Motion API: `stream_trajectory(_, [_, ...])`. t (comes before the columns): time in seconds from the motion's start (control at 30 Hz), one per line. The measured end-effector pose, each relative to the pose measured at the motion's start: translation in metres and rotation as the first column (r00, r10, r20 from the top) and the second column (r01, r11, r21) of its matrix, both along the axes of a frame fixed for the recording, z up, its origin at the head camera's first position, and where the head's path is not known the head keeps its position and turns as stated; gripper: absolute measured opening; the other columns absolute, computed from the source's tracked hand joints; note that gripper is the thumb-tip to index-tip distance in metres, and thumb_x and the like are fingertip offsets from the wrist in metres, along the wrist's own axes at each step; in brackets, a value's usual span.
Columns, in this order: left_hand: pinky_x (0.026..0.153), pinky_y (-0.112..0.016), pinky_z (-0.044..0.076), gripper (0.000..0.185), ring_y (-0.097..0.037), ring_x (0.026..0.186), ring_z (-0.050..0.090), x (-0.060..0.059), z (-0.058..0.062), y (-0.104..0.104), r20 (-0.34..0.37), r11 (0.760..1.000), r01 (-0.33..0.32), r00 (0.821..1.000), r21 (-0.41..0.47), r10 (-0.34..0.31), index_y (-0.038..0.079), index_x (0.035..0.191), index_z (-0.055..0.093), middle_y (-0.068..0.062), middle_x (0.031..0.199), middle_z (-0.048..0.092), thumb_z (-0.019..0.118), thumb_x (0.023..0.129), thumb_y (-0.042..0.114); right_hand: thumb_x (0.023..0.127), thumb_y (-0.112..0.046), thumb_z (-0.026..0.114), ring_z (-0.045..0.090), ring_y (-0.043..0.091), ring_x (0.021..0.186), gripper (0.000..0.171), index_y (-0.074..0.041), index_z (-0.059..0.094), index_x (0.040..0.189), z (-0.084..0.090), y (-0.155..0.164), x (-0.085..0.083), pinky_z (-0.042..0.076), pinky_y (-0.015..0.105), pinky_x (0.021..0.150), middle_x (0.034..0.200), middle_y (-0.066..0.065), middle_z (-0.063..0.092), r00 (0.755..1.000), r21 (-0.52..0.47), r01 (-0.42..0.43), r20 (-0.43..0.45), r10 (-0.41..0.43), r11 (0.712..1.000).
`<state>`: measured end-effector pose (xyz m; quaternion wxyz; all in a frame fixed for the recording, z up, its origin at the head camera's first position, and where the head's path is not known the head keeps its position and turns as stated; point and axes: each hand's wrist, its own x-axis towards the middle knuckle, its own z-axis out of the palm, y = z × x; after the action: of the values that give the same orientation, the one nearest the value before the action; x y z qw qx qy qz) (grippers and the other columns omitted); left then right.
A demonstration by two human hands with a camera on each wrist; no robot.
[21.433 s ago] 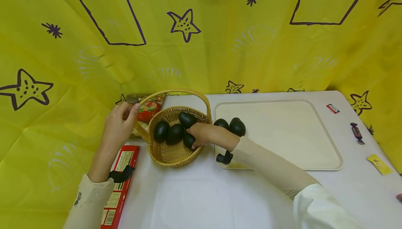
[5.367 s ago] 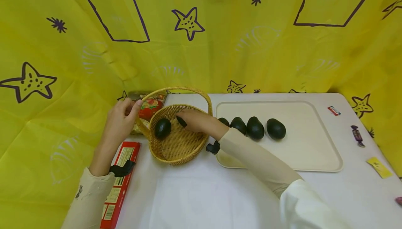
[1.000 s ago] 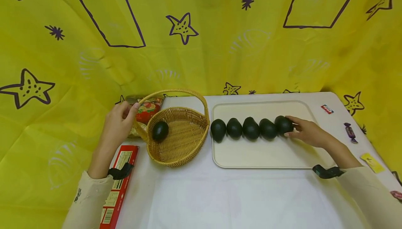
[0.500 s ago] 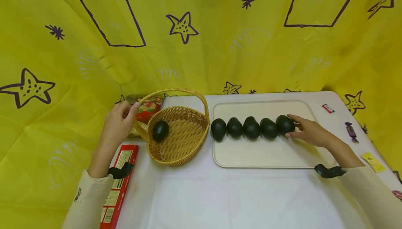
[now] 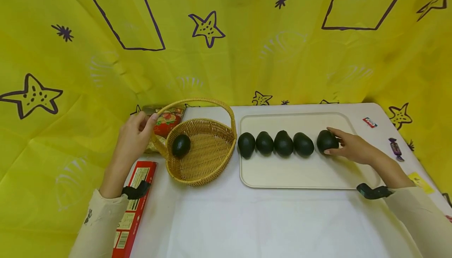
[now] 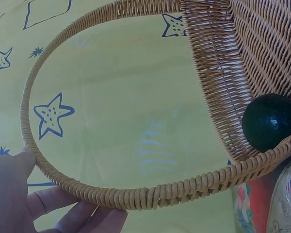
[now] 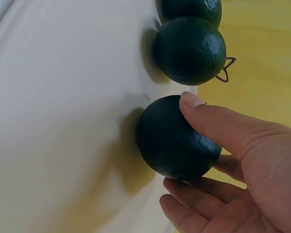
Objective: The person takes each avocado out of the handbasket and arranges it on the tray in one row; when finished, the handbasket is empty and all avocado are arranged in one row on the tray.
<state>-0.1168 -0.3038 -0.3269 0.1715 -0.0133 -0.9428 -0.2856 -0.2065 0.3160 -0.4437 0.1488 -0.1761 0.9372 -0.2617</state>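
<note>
Five dark avocados are seen on the cream tray (image 5: 282, 175), set in a row. The fifth avocado (image 5: 326, 141), at the right end, is gripped by the right hand (image 5: 351, 148); the thumb lies over its top and the fingers curl beneath it, as the right wrist view confirms (image 7: 177, 138). A small gap separates it from the fourth avocado (image 5: 303, 144). Whether it rests on the tray or is held just above cannot be told.

The basket (image 5: 203, 171) is steadied at its handle (image 6: 34, 145) by the left hand (image 5: 135, 138), thumb and fingers closed about the wicker hoop. One last avocado (image 5: 181, 145) lies inside, against the left wall of the basket.

The step in hand is judged to be the placing of the fifth fruit in the row. The next move is judged to call for release of that fruit, so that it does not roll, and a reach back across to the basket for the remaining one. A red box (image 5: 132, 207) lies beside the left forearm.
</note>
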Motion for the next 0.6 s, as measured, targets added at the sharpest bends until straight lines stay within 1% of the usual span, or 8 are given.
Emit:
stream_trajectory(0.1, [0.071,-0.042,0.032,0.048,-0.028,0.079,0.042,-0.0003,0.0006,-0.0001,-0.001,1.0,0.003,1.0,0.002,-0.003,0.006,0.087,0.052,-0.012,0.083,0.046,0.048,0.112,0.046,0.096,-0.036,0.079,0.047,0.065,0.13,0.095,0.007,0.025,0.162,0.0001,0.0005,0.001,0.04,0.074,0.102,0.148,0.047,0.042,1.0,0.008,0.006,0.007,-0.006,1.0])
stream_trajectory(0.3, [0.072,-0.042,0.032,0.047,-0.027,0.079,0.042,0.0005,0.0011,0.0002,0.004,1.0,0.001,1.0,-0.004,-0.001,0.006,0.087,0.053,-0.012,0.083,0.047,0.049,0.112,0.046,0.095,-0.036,0.08,0.047,0.064,0.13,0.097,0.011,0.025,0.16,0.0004,0.002,0.0027,0.039,0.074,0.103,0.146,0.048,0.043,1.0,0.028,0.008,0.005,-0.008,1.0])
stream_trajectory(0.43, [0.072,-0.042,0.032,0.047,-0.027,0.079,0.042,0.0003,0.0019,0.0009,0.0,1.0,0.005,1.0,-0.006,-0.005,0.006,0.087,0.053,-0.012,0.083,0.047,0.048,0.112,0.045,0.095,-0.037,0.08,0.044,0.067,0.131,0.099,0.011,0.023,0.16,0.0019,0.0048,0.0046,0.037,0.076,0.104,0.147,0.05,0.039,1.0,0.046,0.018,0.016,-0.019,0.999])
stream_trajectory(0.6, [0.073,-0.042,0.033,0.048,-0.027,0.081,0.044,0.0004,0.0022,0.0011,0.008,1.0,0.0,1.0,-0.006,0.0,0.005,0.088,0.055,-0.013,0.086,0.049,0.048,0.112,0.046,0.095,-0.036,0.08,0.041,0.07,0.13,0.099,0.013,0.024,0.159,0.0031,0.0094,0.006,0.035,0.077,0.104,0.147,0.051,0.037,1.0,0.074,0.021,-0.007,-0.02,0.997])
